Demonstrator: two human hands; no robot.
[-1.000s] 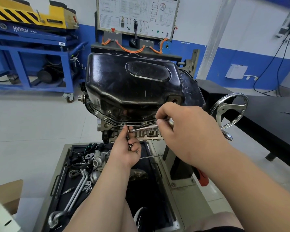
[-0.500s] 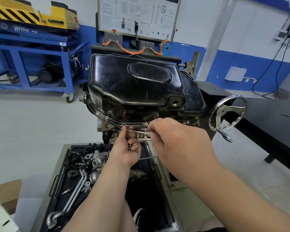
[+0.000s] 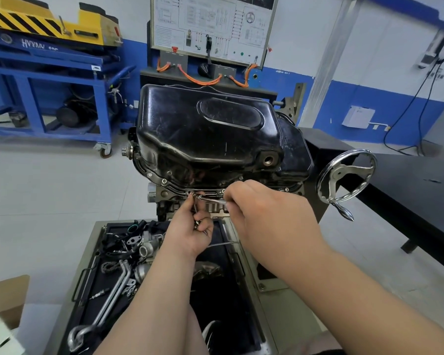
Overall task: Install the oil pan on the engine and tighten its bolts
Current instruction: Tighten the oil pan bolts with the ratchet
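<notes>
Oil pan seated; near-edge bolts going in.
The oil pan (image 3: pixel 205 134) is sitting on the upturned engine (image 3: pixel 164 201), with several flange bolts (image 3: pixel 164 181) already in place. The right hand (image 3: pixel 264 213) is gripping a slim wrench (image 3: pixel 212 199) at a near-edge hole. The left hand (image 3: pixel 190 231) is steadying beside it, curled around spare bolts (image 3: pixel 197 224). Judging by those spares, more threading and the final tightening are remaining.

Glossy black oil pan (image 3: pixel 203 139); silver handwheel (image 3: pixel 346 176); blue trolley (image 3: pixel 49 80); yellow machine (image 3: pixel 49 21) with black diagonal stripes; orange cables (image 3: pixel 200 79).
</notes>
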